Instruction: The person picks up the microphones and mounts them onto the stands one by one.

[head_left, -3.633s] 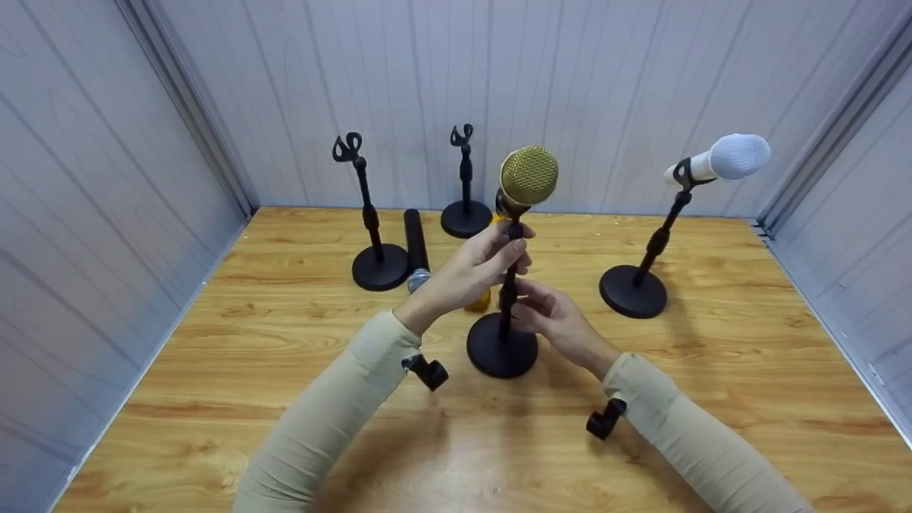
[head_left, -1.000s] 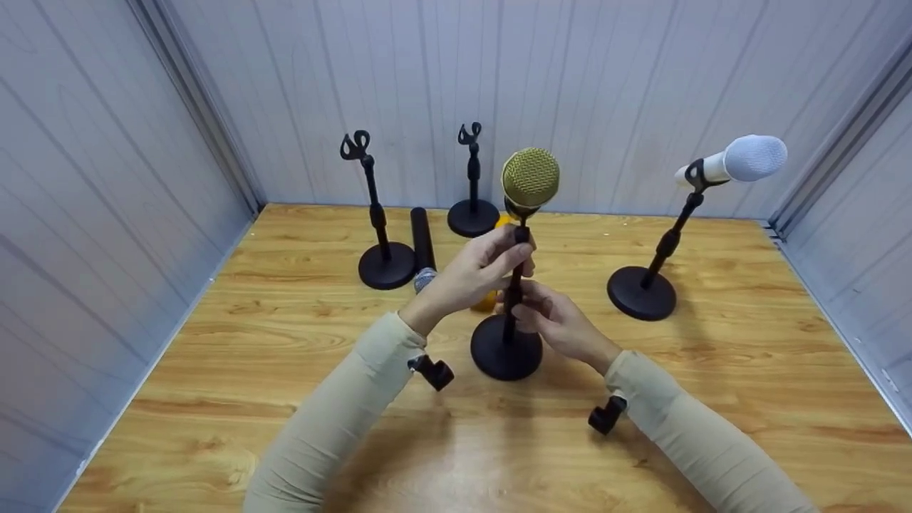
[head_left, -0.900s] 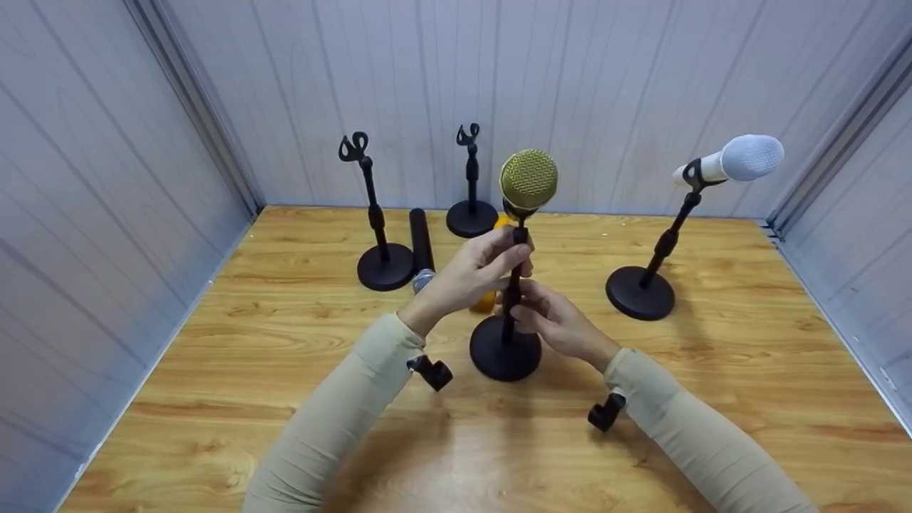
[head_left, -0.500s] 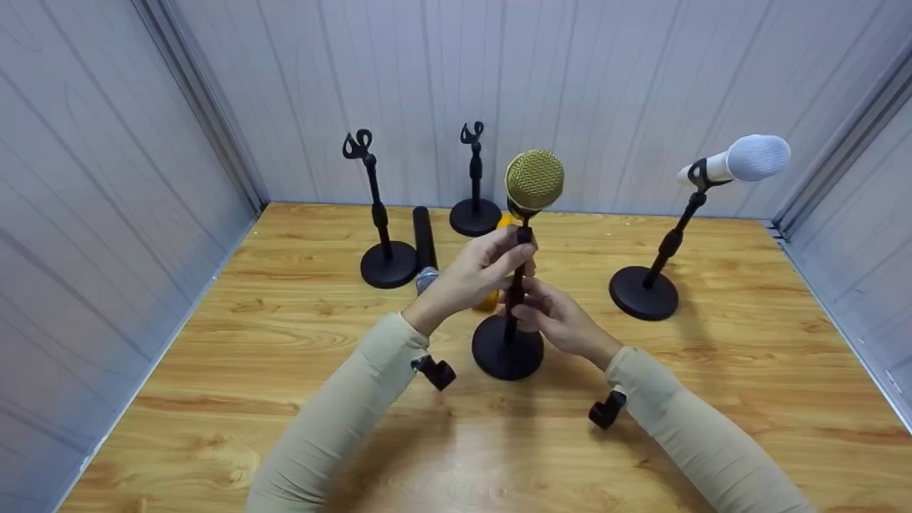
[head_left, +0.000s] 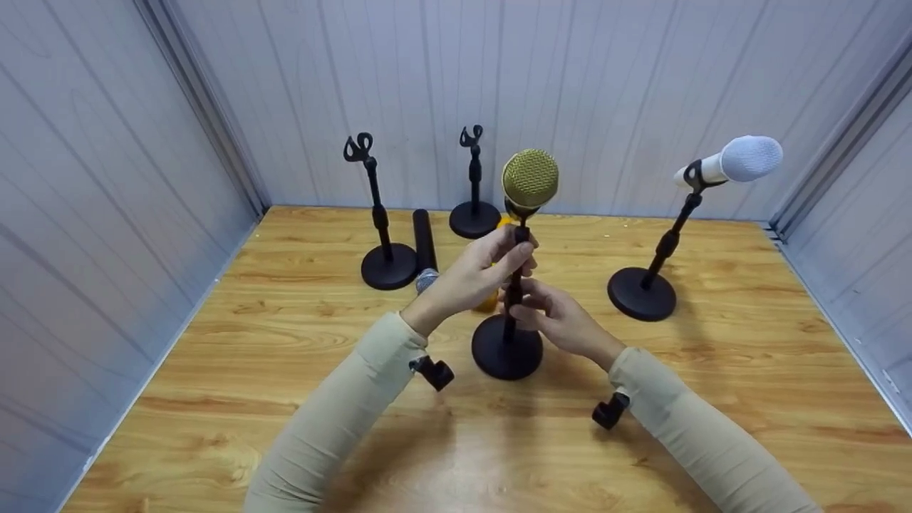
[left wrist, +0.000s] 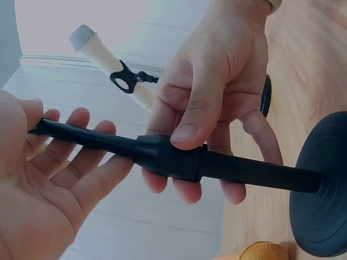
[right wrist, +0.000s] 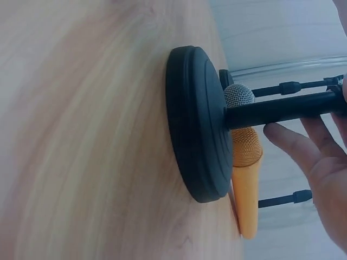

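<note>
In the head view, a black microphone stand stands upright on its round base [head_left: 507, 354], with a gold-headed microphone [head_left: 531, 178] in the clip on top. My left hand [head_left: 470, 272] grips the upper pole just below the clip, thumb in front and fingers behind. Lower down, my right hand [head_left: 566, 324] pinches the thicker collar [left wrist: 165, 157] between thumb and fingers, as the left wrist view shows. The right wrist view has the base flat on the wooden table. Most of the gold microphone's handle is hidden behind its head.
Two black stands with bare clips, left [head_left: 388, 267] and back [head_left: 475, 219], flank a black microphone [head_left: 424, 239] with a silver head. An orange microphone [right wrist: 246, 189] lies behind the held stand. At right, another stand [head_left: 642, 293] carries a white microphone [head_left: 744, 160].
Both hands keep their places on the stand. The gold microphone's head points slightly more toward the head camera than at first, and the head view has shifted a little.
</note>
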A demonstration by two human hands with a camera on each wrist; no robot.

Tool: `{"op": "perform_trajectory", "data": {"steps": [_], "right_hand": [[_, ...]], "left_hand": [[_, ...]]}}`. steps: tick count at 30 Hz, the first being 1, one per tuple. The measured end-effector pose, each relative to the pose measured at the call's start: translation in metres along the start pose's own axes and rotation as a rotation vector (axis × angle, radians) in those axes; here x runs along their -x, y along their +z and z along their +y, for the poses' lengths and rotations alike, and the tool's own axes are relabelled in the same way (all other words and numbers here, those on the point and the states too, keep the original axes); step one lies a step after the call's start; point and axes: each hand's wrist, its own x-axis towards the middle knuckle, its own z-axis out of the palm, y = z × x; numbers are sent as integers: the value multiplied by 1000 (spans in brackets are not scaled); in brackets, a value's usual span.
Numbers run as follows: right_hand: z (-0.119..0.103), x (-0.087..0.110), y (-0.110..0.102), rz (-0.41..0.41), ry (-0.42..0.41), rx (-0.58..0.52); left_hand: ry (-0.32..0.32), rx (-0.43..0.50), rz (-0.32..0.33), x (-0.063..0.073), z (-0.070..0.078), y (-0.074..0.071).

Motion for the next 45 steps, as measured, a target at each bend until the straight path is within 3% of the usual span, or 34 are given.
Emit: {"op": "perform_trajectory", "data": {"steps": [6, 9, 13, 15, 18, 21, 25, 31, 37, 45], "right_hand": [[-2, 3, -5, -9, 8, 161], [-5, 6, -8, -14, 20, 216], [-10, 10, -11, -38, 23, 252], [-12, 11, -12, -49, 22, 287], [-15, 12, -14, -65, 24, 377], [-17, 12, -15, -95, 31, 470], [-16, 13, -16, -137, 37, 585], [-11, 14, -15, -184, 68, 706], [-7, 16, -12, -223, 70, 794], [3, 18, -11, -280, 28, 845]], "left_hand": [[-23, -152, 41, 6, 7, -3], [12, -347, 78, 9, 11, -3], [106, -684, 110, 16, 14, -2], [148, -799, 110, 21, 15, -1], [184, -893, 99, 29, 13, 1], [179, -924, 73, 38, 8, 2], [108, -947, 27, 51, -3, 4], [-75, -966, -105, 65, -27, 12], [-248, -982, -287, 63, -44, 25], [-367, -1020, -396, 60, -56, 36]]}}
